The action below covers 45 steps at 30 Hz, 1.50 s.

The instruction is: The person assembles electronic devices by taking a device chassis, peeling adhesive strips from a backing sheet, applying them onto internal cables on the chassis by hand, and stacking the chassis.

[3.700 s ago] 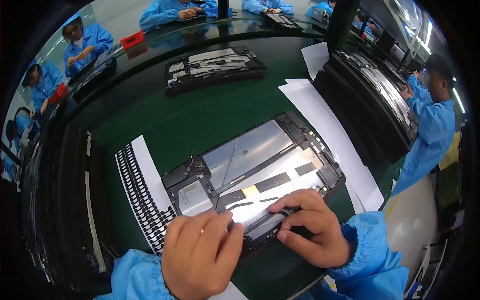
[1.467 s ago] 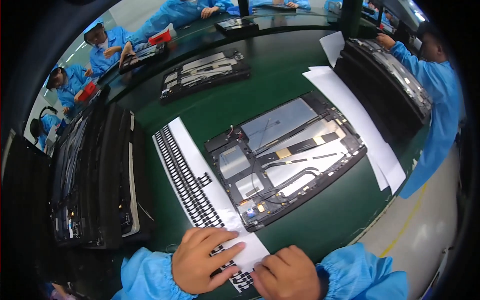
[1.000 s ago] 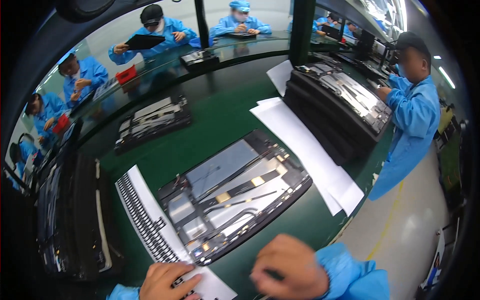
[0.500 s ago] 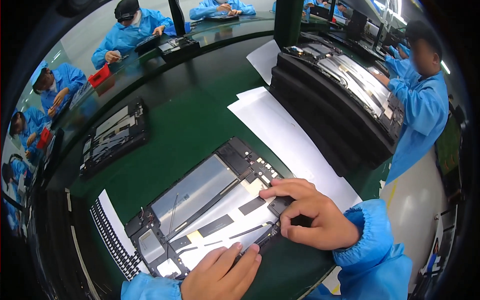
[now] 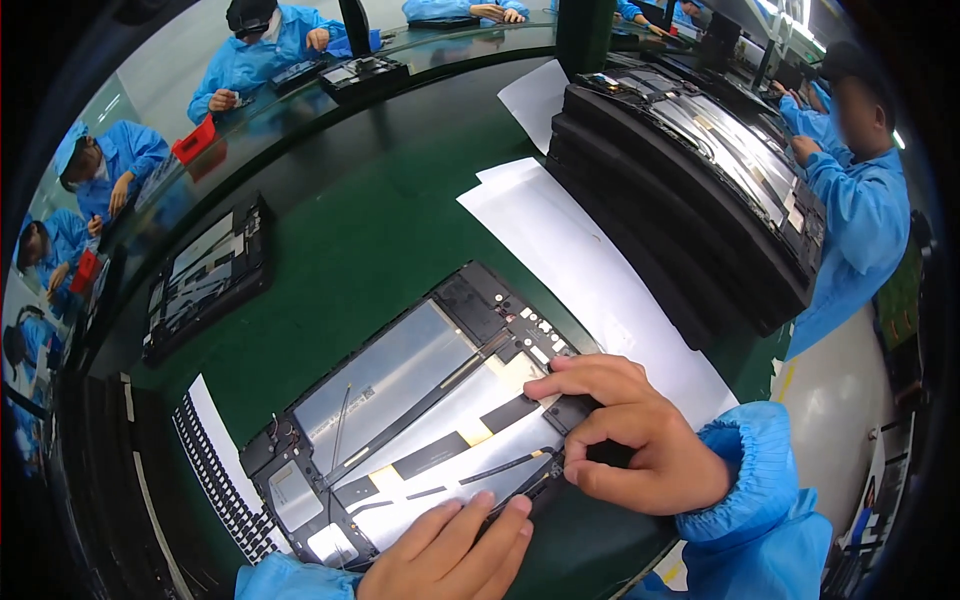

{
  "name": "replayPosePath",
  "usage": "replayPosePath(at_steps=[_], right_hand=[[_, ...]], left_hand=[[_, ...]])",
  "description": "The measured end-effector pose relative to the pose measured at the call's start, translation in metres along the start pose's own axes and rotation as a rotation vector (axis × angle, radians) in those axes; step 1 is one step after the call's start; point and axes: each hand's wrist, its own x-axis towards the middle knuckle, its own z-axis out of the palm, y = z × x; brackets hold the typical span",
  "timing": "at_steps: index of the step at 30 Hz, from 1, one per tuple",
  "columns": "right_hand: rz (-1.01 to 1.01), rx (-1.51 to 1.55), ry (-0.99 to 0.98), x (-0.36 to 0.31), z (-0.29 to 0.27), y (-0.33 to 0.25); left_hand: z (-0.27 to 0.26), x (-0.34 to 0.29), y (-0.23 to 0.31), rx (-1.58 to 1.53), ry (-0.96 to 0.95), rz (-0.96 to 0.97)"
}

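An opened tablet (image 5: 400,375), its flat silver battery packs, dark cables and small boards exposed, lies slanted on the green table in front of me. My left hand (image 5: 455,545) rests along its near edge, fingers stretched out and fingertips on the rim. At the right end, my right hand (image 5: 640,435) grips the tablet's edge; the index finger lies over the corner and the thumb presses lower down. Part of that edge is hidden under the fingers.
A comb-like strip of black pieces on white backing (image 5: 222,470) lies left of the tablet. White sheets (image 5: 590,260) lie beyond it, beside a tall black stack (image 5: 670,215) topped with opened devices. Another opened device (image 5: 207,270) sits far left. Co-workers in blue surround the table.
The view has shifted slightly. Both my hands keep nearly the same places on the tablet. At the right, the standing co-worker's arm has moved a little.
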Motion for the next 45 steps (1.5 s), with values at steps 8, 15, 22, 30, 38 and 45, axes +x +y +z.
replayPosePath(at_steps=[8, 15, 22, 30, 38, 45], right_hand=[[0.015, 0.203, 0.073, -0.008, -0.007, 0.013], [-0.079, 0.029, 0.05, -0.004, -0.007, 0.004], [-0.096, -0.004, 0.089, -0.004, -0.003, 0.008], [-0.152, -0.082, 0.14, -0.001, 0.005, -0.003], [-0.146, -0.207, 0.322, -0.034, 0.006, -0.025], [0.019, -0.484, 0.182, -0.056, 0.094, -0.08]], left_hand=[[0.011, 0.012, -0.002, -0.073, -0.041, 0.038], [0.011, 0.011, -0.002, -0.056, -0.048, 0.021], [0.011, 0.011, -0.003, -0.007, -0.066, 0.049], [0.009, 0.012, 0.005, 0.126, -0.038, 0.075], [-0.022, 0.022, -0.038, -0.176, -0.051, -0.066], [-0.043, -0.014, -0.136, -0.011, -0.247, -0.486]])
